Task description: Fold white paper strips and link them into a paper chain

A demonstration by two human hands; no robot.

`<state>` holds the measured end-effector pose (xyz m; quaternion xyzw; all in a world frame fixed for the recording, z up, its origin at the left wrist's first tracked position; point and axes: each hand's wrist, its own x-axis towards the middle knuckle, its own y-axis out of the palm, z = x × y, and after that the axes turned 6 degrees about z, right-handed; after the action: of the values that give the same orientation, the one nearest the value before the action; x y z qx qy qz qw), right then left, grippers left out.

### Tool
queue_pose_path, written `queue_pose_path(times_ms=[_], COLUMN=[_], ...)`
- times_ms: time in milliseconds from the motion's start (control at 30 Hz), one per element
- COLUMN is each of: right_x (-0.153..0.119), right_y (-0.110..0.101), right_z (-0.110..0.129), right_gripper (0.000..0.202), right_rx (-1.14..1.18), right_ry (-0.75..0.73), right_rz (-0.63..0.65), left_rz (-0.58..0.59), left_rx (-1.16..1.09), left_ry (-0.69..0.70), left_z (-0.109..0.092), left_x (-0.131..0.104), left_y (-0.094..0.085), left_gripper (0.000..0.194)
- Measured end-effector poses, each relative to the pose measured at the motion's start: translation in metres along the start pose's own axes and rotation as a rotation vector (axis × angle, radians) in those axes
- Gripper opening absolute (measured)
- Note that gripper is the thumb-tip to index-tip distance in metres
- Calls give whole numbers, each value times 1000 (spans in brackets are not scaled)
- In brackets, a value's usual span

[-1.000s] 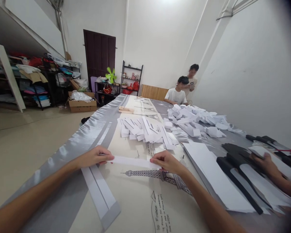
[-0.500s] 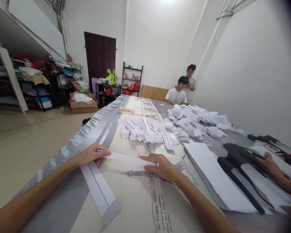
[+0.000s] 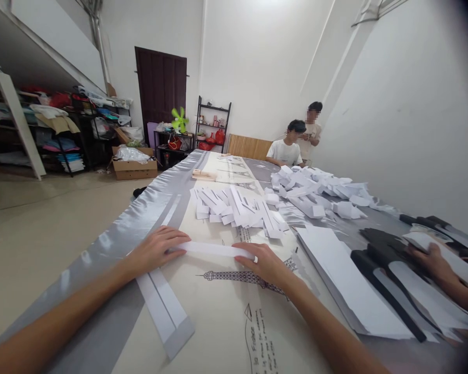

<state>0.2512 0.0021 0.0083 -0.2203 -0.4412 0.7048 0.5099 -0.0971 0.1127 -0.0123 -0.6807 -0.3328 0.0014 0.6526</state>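
Note:
A narrow folded white paper strip (image 3: 212, 250) is held level above the printed tablecloth (image 3: 214, 317). My left hand (image 3: 159, 250) pinches its left end between thumb and fingers. At the strip's right end, my right hand (image 3: 259, 261) grips it the same way. Below my left hand lies a long folded paper piece (image 3: 166, 314) with a lengthwise slit line, its upper end partly hidden by that hand. Beyond the strip sits a heap of folded white papers (image 3: 237, 210).
Stacked flat white sheets (image 3: 347, 280) lie right of my right arm, beside black-and-grey pieces (image 3: 388, 296). Another person's hand (image 3: 439, 262) holds white paper at far right. A larger pile of white paper shapes (image 3: 320, 192) and two people are farther back.
My left hand has moved right along the strip, with its fingers now laid over the end. My right hand has shifted slightly. The paper below looks nearly the same.

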Motion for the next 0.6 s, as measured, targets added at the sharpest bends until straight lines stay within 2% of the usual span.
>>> queue_pose_path(times_ms=[67,167,300,500,600], right_x=[1,4,8,6,5], right_y=[2,6,9,-1,-8], right_z=[-3,-9,-14,-13,-12], right_gripper=[30,30,24,24,31], right_rx=[2,17,17,277,363], right_ry=[-12,-76,-186,-25,1], right_rz=[-9,-37,-153,-129,-63], left_rz=[-1,31,62,148,154], left_rx=[49,55,28,-89,-233], left_ry=[5,-62,-117,-224,-252], left_z=[-1,-2,-5,-16,-23], left_x=[-1,-2,-2,-1,3], left_y=[4,4,0,-14,-20], left_gripper=[28,29,32,33,33])
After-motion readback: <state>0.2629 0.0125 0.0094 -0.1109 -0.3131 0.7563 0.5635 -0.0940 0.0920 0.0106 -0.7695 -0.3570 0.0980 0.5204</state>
